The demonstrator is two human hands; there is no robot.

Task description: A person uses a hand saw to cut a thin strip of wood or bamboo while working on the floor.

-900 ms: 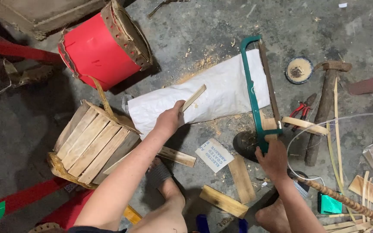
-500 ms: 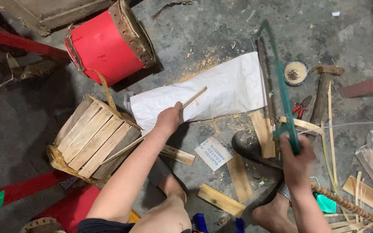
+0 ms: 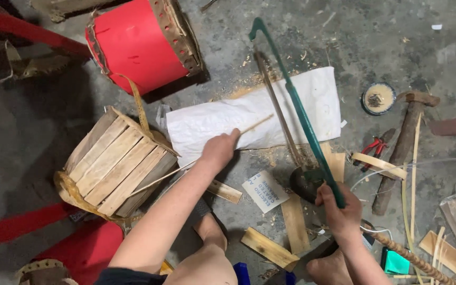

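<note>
as the saw hangs above the floor: the step in hand looks like lining up a cut, not yet cutting.
left hand (image 3: 218,151): fingers curled shut round a thin stick (image 3: 207,154), which runs from the crate side up across the white sack (image 3: 228,119).
right hand (image 3: 340,211): fist closed tight on the handle end of the green saw (image 3: 297,113); frame slants up and away toward the top of the view.
stick: its far tip lies over the sack, well short of the blade; whether it rests on the sack or floats just above, i cannot tell.
blade: runs beside the green frame, lower end down by a plank (image 3: 336,164).
nearby: slatted crate (image 3: 114,163) left of the left hand, red drum (image 3: 138,45) above it, offcuts (image 3: 268,248) by the feet, hammer (image 3: 405,148) and red pliers (image 3: 376,148) to the right.
next move, as i judge it: stick and blade must meet squarely, the stick pinned firm so it does not roll or whip.
risk: thin stock may splinter; left fingers sit close to the cut line.
</note>
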